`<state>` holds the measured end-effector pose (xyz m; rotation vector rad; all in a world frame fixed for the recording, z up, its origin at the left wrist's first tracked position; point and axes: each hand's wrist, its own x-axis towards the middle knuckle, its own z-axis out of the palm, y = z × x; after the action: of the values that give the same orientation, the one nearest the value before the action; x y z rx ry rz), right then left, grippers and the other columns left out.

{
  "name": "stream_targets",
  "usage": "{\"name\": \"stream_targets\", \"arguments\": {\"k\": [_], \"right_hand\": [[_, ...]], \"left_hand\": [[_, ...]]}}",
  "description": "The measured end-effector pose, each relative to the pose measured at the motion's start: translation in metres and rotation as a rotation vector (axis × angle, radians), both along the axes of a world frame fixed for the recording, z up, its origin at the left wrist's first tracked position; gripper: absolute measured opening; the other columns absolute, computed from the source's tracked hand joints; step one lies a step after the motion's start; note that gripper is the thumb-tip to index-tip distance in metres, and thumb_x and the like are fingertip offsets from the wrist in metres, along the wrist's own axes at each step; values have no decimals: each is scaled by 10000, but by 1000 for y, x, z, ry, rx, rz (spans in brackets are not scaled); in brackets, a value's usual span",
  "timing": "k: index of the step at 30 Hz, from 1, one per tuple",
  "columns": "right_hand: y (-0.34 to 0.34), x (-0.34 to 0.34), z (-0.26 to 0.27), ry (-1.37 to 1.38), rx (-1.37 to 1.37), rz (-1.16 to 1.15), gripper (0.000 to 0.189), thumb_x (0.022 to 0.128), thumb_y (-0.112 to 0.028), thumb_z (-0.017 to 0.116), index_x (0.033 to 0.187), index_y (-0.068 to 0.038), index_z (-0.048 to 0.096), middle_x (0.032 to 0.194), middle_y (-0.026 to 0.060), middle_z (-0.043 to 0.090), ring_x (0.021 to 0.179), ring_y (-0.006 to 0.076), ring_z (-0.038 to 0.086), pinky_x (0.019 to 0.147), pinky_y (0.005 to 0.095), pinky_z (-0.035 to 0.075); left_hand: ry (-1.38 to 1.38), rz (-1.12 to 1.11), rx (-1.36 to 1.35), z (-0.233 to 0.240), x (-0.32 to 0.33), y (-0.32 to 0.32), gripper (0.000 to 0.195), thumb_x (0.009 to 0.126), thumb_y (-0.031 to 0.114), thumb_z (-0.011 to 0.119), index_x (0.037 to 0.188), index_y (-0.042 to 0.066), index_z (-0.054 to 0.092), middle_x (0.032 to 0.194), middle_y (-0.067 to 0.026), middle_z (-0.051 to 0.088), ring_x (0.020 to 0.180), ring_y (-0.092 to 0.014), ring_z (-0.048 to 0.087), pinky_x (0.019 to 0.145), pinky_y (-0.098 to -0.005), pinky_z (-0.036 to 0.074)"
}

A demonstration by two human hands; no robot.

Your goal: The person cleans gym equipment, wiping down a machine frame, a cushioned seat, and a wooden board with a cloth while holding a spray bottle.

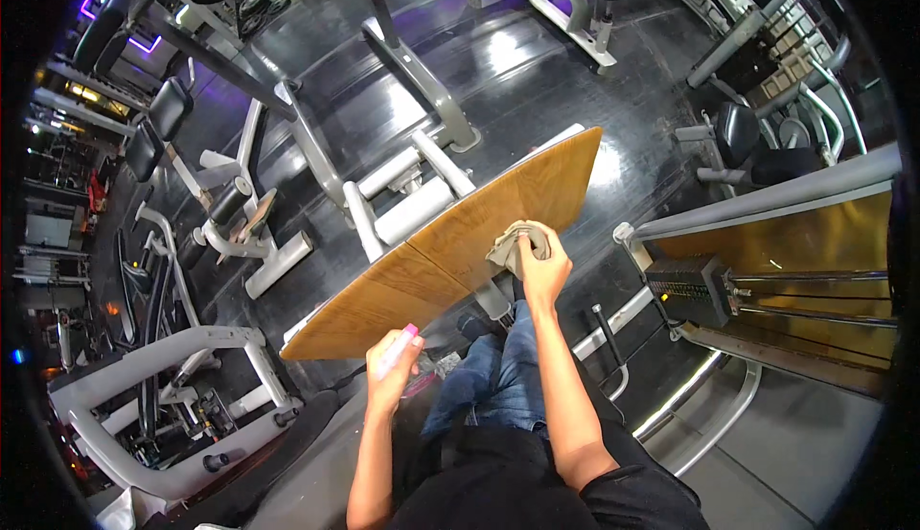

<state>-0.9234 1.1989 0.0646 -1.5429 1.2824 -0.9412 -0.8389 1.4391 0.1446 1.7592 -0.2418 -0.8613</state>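
My right hand (548,271) grips a crumpled beige cloth (512,248), which lies against the near side of a wooden panel (460,253) with a curved far edge. The panel slants across the view in front of my legs, joined to a grey metal frame (417,210). Lower and to the left, my left hand (388,368) is closed around a whitish bottle (397,352) with a pink tip. That hand is just below the panel's lower left part, apart from the cloth. Most of the bottle is covered by my fingers.
A weight-stack machine (690,293) with a grey frame stands close on my right. Another grey machine frame (172,415) is at lower left. Padded exercise machines (162,127) stand farther left. Black flooring (532,91) stretches beyond the panel.
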Motion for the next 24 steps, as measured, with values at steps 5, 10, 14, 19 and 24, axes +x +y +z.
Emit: {"name": "stream_targets", "arguments": {"k": [5, 10, 14, 19, 24], "right_hand": [[34, 2, -15, -37, 23, 56, 220, 803, -154, 733, 1010, -81, 716, 941, 125, 736, 910, 230, 714, 811, 340, 529], [98, 3, -10, -27, 161, 383, 245, 776, -166, 737, 1014, -113, 708, 941, 134, 725, 904, 278, 712, 776, 356, 535], [99, 0, -14, 22, 196, 374, 264, 765, -197, 748, 1020, -135, 715, 938, 141, 723, 899, 300, 707, 782, 365, 537], [21, -5, -20, -44, 113, 46, 273, 789, -195, 746, 1027, -68, 710, 978, 114, 736, 915, 210, 700, 828, 346, 527], [-54, -24, -13, -65, 199, -132, 291, 866, -216, 704, 1070, -7, 693, 989, 70, 713, 915, 146, 629, 846, 300, 481]], "left_hand": [[3, -37, -5, 4, 3, -8, 163, 910, 163, 676, 857, 10, 651, 711, 1, 581, 580, -62, 497, 538, -228, 398], [10, -55, 0, 3, 5, -13, 153, 912, 142, 667, 857, 1, 647, 731, -9, 595, 586, -66, 503, 546, -231, 413], [33, -68, -18, 0, 6, -15, 153, 913, 138, 664, 852, -1, 646, 734, -9, 597, 586, -69, 506, 546, -232, 413], [35, -36, -31, 0, 4, -17, 141, 910, 129, 663, 845, 6, 644, 727, -6, 592, 579, -72, 502, 545, -232, 408], [32, -43, -38, -7, 3, -15, 143, 912, 133, 662, 843, 9, 644, 733, -4, 593, 579, -68, 498, 545, -231, 405]]}}
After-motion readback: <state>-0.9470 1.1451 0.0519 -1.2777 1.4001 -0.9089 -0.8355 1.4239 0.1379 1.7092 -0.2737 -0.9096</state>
